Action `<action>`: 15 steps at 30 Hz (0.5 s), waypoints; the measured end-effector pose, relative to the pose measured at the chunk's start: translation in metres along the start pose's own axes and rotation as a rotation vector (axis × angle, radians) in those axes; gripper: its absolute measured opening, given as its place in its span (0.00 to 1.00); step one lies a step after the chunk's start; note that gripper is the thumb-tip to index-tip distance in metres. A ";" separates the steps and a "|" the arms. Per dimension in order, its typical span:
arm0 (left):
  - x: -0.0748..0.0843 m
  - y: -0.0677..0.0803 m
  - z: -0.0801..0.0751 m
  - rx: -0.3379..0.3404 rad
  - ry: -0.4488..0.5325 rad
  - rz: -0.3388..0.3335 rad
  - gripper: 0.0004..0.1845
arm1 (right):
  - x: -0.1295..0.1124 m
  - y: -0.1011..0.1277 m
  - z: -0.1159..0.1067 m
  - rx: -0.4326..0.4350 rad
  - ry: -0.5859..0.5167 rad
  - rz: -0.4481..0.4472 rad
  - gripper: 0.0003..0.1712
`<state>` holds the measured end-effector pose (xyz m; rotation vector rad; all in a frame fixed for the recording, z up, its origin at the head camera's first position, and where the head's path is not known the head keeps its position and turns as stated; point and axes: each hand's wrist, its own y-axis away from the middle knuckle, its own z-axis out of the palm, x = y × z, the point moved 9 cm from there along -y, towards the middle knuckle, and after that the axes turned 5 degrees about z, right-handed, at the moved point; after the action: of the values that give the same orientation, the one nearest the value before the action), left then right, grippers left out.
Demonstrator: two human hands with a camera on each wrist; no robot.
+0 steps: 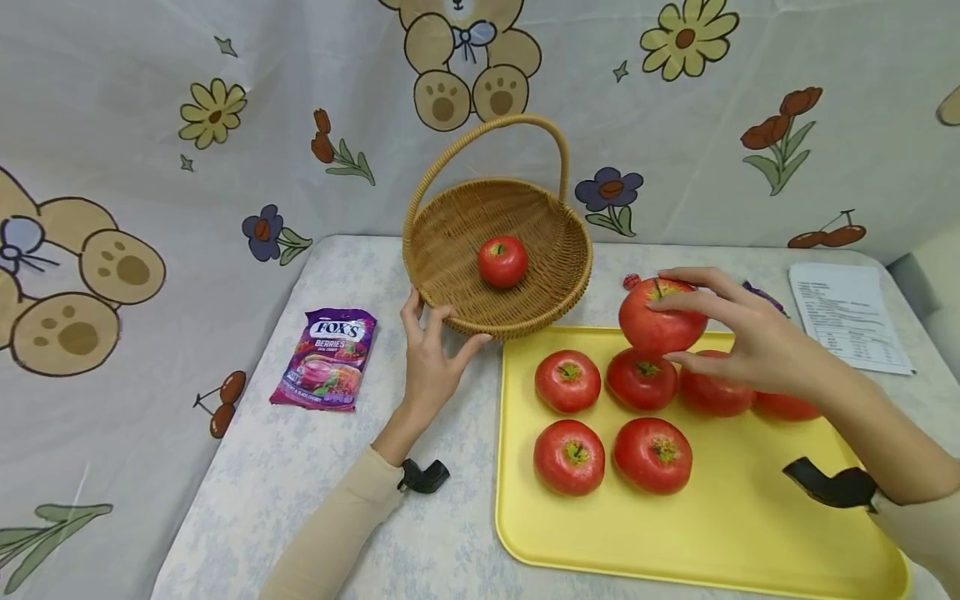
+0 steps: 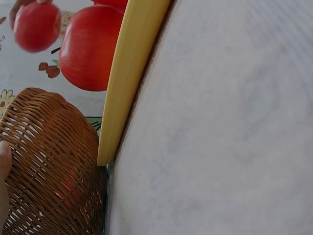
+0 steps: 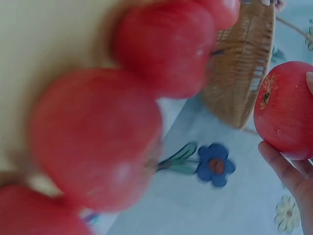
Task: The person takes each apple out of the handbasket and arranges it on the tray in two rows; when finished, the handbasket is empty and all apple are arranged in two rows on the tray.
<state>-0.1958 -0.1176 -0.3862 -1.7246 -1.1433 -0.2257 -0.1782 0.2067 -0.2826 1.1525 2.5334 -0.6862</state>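
My right hand (image 1: 738,329) grips a red apple (image 1: 660,317) above the yellow tray (image 1: 720,533), thumb low and fingers over its top. That held apple (image 3: 288,110) also fills the right edge of the right wrist view. At its near left rim, my left hand (image 1: 435,358) holds the wicker basket (image 1: 555,287), fingers at the edge and thumb against the outer wall. Inside the basket, which tilts toward me with its handle raised, lies one apple (image 1: 502,261). Several more apples (image 1: 568,381) sit in two rows on the tray.
A purple candy bag (image 1: 326,358) lies left of the basket. A white printed packet (image 1: 851,317) is at the far right. Behind the tray, a small red wrapped piece (image 1: 632,282) shows beside the held apple. A patterned cloth (image 1: 300,75) hangs behind the table.
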 end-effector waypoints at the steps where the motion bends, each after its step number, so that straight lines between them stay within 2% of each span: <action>1: 0.000 0.000 0.000 0.001 0.003 -0.002 0.28 | 0.002 0.007 -0.003 0.008 -0.001 0.004 0.48; 4: 0.000 0.000 0.000 -0.001 0.004 -0.010 0.28 | 0.010 0.031 -0.009 0.029 -0.001 0.031 0.49; 8: -0.002 0.000 0.001 -0.001 0.003 -0.015 0.28 | 0.018 0.064 -0.015 0.065 0.028 0.121 0.49; 10: -0.003 0.001 0.001 0.000 0.003 -0.013 0.28 | 0.020 0.080 -0.017 0.088 0.027 0.151 0.34; 12: -0.003 0.001 0.001 -0.001 0.004 -0.014 0.28 | 0.019 0.096 -0.016 0.120 0.025 0.156 0.27; 15: -0.003 0.001 -0.001 -0.003 -0.001 -0.017 0.28 | 0.018 0.116 -0.013 0.163 0.013 0.156 0.41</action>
<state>-0.1966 -0.1200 -0.3885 -1.7182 -1.1593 -0.2378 -0.1019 0.2914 -0.3153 1.3951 2.4027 -0.8599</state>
